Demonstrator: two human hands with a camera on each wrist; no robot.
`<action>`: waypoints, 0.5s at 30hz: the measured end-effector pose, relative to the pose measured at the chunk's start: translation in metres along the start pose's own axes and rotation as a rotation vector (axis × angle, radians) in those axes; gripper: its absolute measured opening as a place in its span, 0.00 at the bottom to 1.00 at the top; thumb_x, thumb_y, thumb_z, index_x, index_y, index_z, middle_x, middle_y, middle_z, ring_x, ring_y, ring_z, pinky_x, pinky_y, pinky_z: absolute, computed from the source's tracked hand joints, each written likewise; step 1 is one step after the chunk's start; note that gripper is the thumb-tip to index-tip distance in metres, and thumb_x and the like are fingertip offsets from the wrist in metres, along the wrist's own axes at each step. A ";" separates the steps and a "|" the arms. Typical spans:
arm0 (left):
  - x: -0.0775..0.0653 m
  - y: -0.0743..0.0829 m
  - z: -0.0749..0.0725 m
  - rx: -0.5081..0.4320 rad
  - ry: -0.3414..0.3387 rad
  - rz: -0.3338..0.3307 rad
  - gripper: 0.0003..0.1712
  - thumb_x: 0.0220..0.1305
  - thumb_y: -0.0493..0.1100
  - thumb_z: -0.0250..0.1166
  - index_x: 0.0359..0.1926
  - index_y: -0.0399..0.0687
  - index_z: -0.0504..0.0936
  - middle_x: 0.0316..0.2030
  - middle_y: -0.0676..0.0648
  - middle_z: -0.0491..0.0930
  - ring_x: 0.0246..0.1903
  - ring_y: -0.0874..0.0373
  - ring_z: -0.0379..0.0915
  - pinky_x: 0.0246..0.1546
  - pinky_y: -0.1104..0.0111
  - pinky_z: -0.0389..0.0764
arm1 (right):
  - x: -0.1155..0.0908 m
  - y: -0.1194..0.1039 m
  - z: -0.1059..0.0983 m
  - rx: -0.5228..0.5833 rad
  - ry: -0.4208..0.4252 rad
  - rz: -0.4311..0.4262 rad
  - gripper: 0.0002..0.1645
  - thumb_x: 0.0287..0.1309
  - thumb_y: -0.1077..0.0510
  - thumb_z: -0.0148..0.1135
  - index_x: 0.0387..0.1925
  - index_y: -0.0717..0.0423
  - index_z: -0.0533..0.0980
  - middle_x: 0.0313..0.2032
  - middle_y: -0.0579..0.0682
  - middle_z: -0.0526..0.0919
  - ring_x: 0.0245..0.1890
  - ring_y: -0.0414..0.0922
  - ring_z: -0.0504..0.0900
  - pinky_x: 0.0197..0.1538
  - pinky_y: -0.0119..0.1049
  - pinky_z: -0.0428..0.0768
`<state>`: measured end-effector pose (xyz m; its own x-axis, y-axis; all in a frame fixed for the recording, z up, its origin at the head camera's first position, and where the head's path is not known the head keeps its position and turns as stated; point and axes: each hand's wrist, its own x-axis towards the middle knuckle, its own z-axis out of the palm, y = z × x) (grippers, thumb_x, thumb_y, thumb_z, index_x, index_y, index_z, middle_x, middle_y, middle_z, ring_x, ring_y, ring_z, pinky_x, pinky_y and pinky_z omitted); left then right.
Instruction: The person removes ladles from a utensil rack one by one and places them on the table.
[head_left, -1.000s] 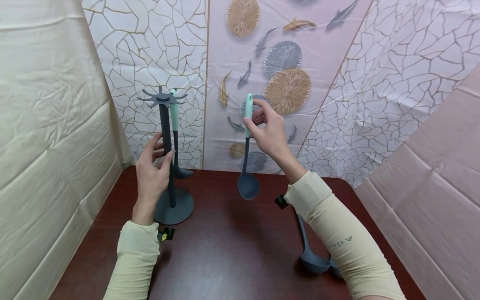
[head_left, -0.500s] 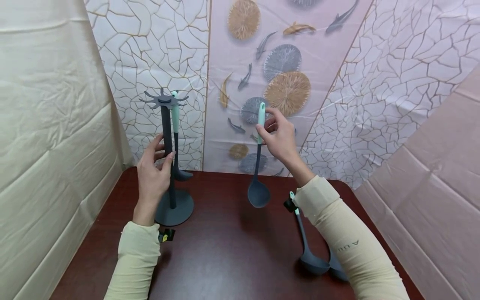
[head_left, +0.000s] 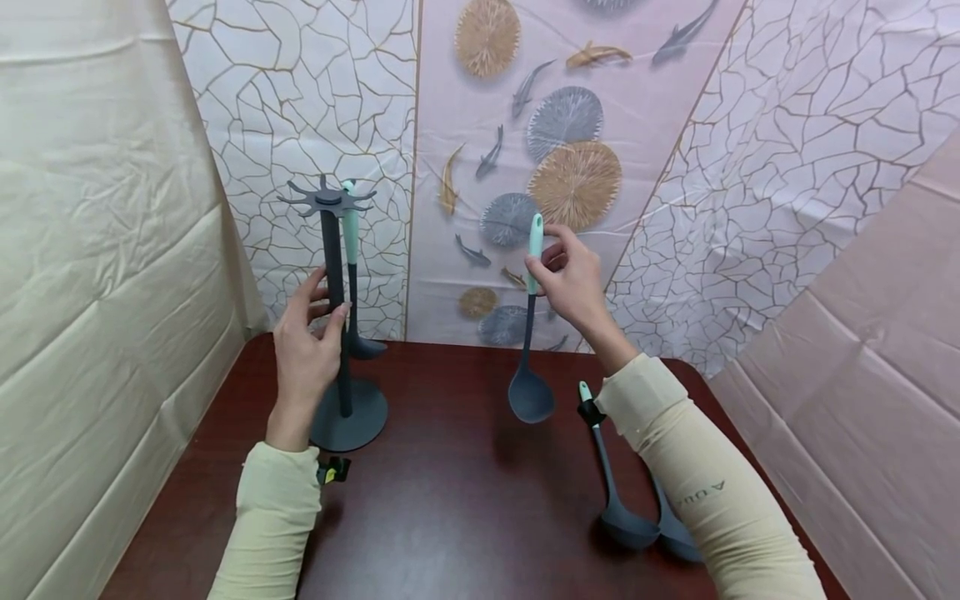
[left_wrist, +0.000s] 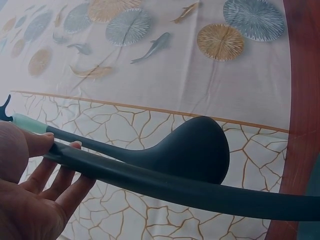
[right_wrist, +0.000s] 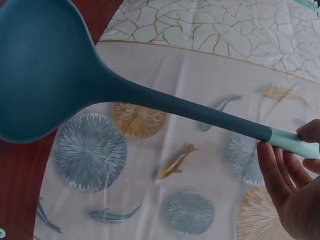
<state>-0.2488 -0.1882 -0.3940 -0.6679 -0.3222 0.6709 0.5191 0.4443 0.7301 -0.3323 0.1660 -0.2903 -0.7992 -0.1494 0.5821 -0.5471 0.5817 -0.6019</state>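
Observation:
My left hand holds the dark post of a utensil stand between thumb and fingers; the stand has a ring of hooks on top and a round base. From one hook hangs a ladle with a mint handle, its bowl seen behind the post in the left wrist view. My right hand pinches the mint handle of another ladle, which hangs bowl down above the table, apart from the stand. In the right wrist view, thumb and fingers grip that handle.
On the dark red table, a ladle lies at the right. Beside it is another dark utensil, partly hidden under my right sleeve. Cloth walls stand at the back and both sides.
My right hand has moved right and a little lower in the head view, taking its ladle farther from the stand. My left hand keeps its hold on the post.

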 end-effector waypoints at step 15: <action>0.001 0.000 0.001 -0.004 0.004 0.009 0.34 0.74 0.36 0.67 0.77 0.59 0.73 0.57 0.39 0.82 0.51 0.48 0.84 0.44 0.86 0.76 | -0.005 0.014 -0.001 0.071 -0.055 0.114 0.24 0.71 0.56 0.68 0.66 0.49 0.76 0.37 0.57 0.80 0.34 0.56 0.87 0.28 0.43 0.88</action>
<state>-0.2498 -0.1878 -0.3933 -0.6609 -0.3215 0.6781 0.5275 0.4437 0.7245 -0.3353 0.1753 -0.3012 -0.8684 -0.1308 0.4783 -0.4670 0.5400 -0.7003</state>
